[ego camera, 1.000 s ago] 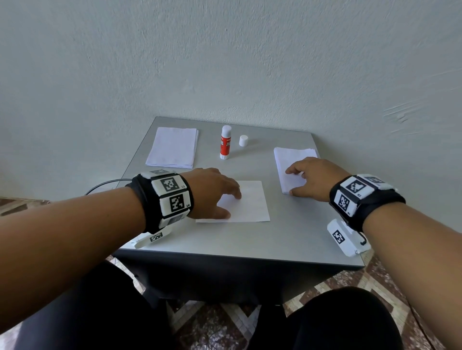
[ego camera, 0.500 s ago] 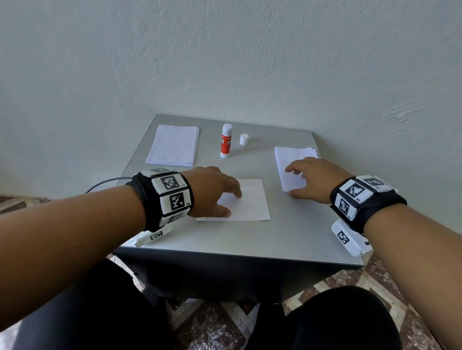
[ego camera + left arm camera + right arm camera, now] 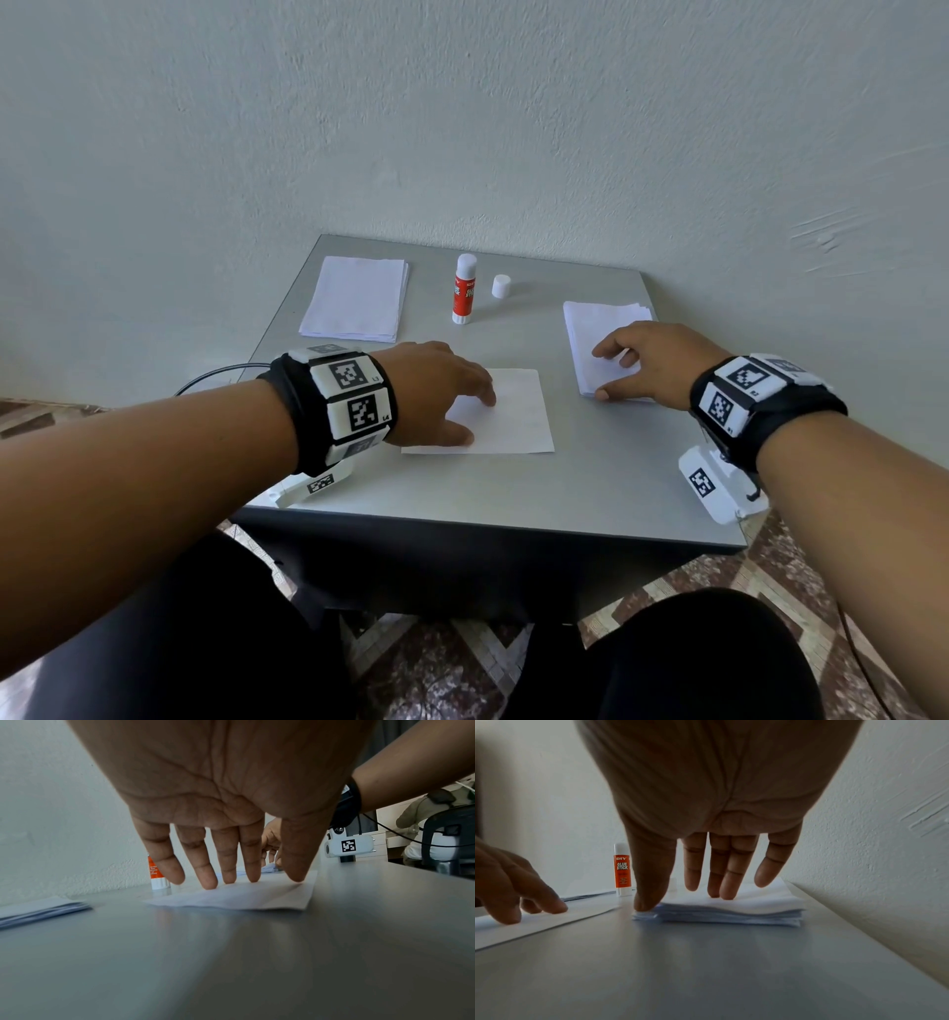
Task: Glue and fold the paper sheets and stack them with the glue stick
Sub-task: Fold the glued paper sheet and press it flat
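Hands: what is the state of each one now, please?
Left hand: open, fingers resting on the single sheet.
Right hand: open, fingers resting on the paper stack.

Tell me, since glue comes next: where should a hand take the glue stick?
Judging by its pose, grip the orange barrel of the glue stick from the side with the right hand. It stands upright, uncapped, so the exposed top is best avoided; the cap sits apart.

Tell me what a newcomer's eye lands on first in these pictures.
The two hands: the left hand rests with straight fingers on a single sheet at the table's middle, and the right hand touches a paper stack to the right. Behind them an orange glue stick stands upright, its cap off beside it.
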